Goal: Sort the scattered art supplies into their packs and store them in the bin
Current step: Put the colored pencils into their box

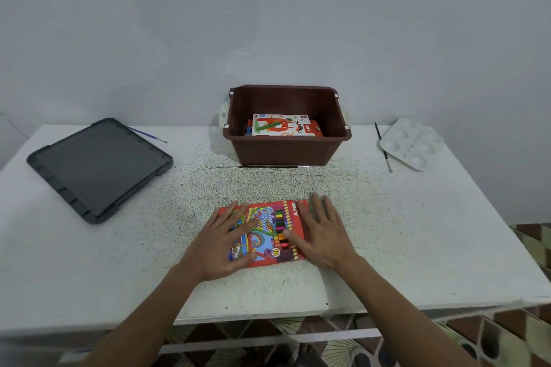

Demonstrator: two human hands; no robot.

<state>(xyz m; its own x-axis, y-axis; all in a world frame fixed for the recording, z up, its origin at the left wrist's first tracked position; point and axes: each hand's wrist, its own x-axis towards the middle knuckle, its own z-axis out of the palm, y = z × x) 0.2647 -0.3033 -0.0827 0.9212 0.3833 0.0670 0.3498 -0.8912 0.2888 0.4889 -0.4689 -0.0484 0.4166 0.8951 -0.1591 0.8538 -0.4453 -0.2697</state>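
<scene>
Left grip (227,238) and right grip (323,232) flat, palms down, fingers straight, slightly spread, side by side

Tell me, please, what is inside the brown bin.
A white oil pastels pack lies flat in the brown bin. A red edge and a blue edge show from under it; the pack covers the rest, so I cannot tell what they are.

The table top (119,247) looks rough and grainy, white with dark speckles; the bin (286,149) is smooth brown plastic; the grey lid (98,167) matt dark plastic; the palette (411,143) glossy white plastic; the colour pencil pack (268,232) printed card with a slight sheen.
</scene>
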